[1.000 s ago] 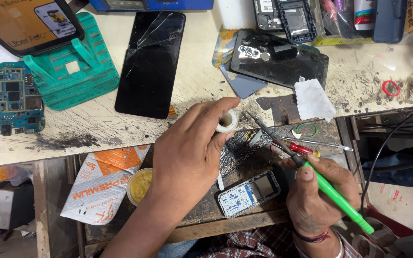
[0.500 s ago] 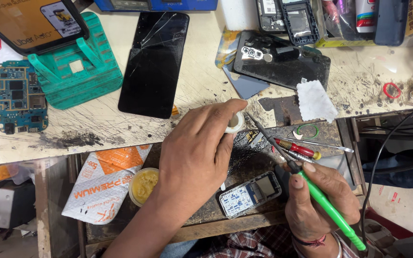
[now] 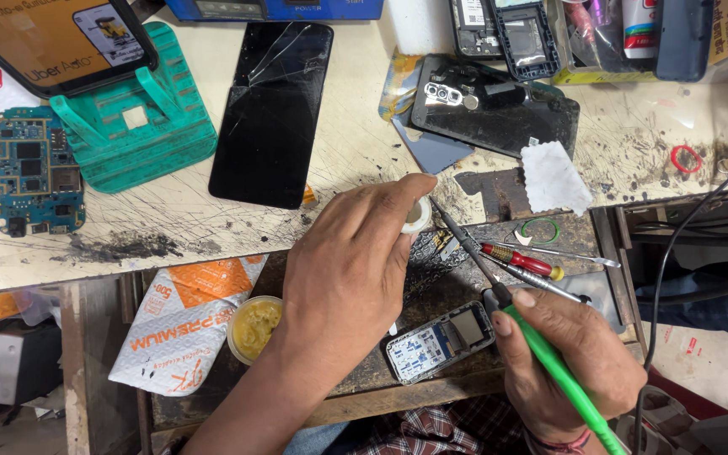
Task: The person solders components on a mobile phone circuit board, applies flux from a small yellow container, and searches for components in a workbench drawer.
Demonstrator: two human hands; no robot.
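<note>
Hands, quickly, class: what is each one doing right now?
Left hand: closed, pinching a small white spool.
Right hand: closed around a green-handled soldering iron.

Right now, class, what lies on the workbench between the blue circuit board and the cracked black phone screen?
In the head view, a green plastic phone stand lies between the blue circuit board and the cracked black phone screen.

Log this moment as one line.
left hand: holds white reel | right hand: holds green iron, tip at reel | phone board below | flux tin left
</note>
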